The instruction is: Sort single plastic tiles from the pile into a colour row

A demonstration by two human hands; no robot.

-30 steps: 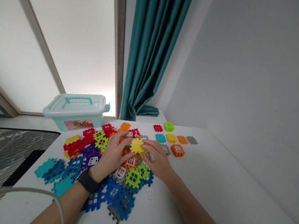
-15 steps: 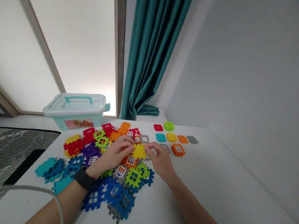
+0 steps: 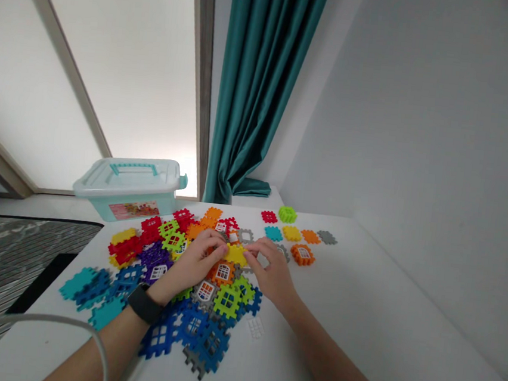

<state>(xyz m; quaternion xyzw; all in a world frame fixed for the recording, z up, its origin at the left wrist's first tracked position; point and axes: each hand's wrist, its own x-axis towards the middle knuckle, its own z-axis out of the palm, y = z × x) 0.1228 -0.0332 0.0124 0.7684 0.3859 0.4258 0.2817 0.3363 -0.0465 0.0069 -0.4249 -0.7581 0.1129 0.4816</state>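
Observation:
Both hands grip a yellow interlocking building tile [image 3: 236, 254] with notched edges, one on each side. My left hand [image 3: 200, 260], with a dark watch on its wrist, pinches the tile's left edge. On the right edge, the fingers and thumb of my right hand [image 3: 272, 270] are closed. Whether another piece is joined behind the tile, I cannot tell. Just below it lies an orange window tile [image 3: 222, 273], with a grey tile holding a white window frame [image 3: 205, 292] and a lime green tile [image 3: 227, 301] nearer to me. Blue tiles [image 3: 194, 324] spread in front of these.
A lidded teal box [image 3: 130, 190] stands at the back left. Red [image 3: 150, 228], purple [image 3: 156, 257] and teal tiles [image 3: 78, 283] are heaped on the left. Several tiles, including an orange block [image 3: 302, 255], sit at the back right. A pale cable [image 3: 88, 325] crosses the lower left.
The yellow tile has tipped, so its face looks flatter from here, and it has dropped very slightly between my fingers. Both hands stay in nearly the same place.

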